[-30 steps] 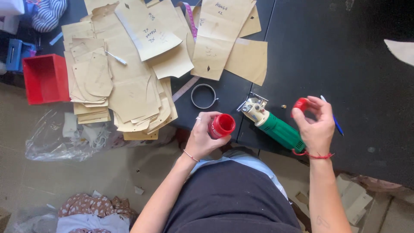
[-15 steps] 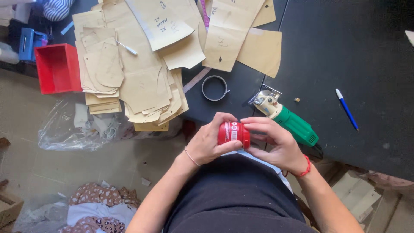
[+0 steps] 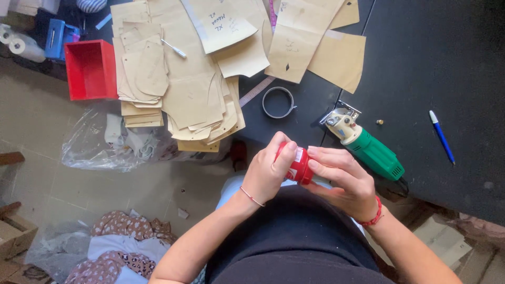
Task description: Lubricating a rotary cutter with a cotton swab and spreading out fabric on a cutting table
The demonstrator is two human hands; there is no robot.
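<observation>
A green tool (image 3: 368, 147) lay on the black table (image 3: 442, 63) near a blue pen (image 3: 441, 137) and a metal ring (image 3: 278, 102). Brown paper shapes (image 3: 189, 79) were piled up. A red box (image 3: 90, 69) and a plastic bag (image 3: 113, 139) sat on the floor

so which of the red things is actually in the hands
The small red container, gripped by left hand and right hand; the red bin sits apart on the floor.

A black desk (image 3: 447, 63) fills the area above and right of the hands, lit evenly by soft light. To the left lies a grey-beige tiled floor (image 3: 37, 131), with brown cardboard (image 3: 13, 236) at its lower left edge.
</observation>
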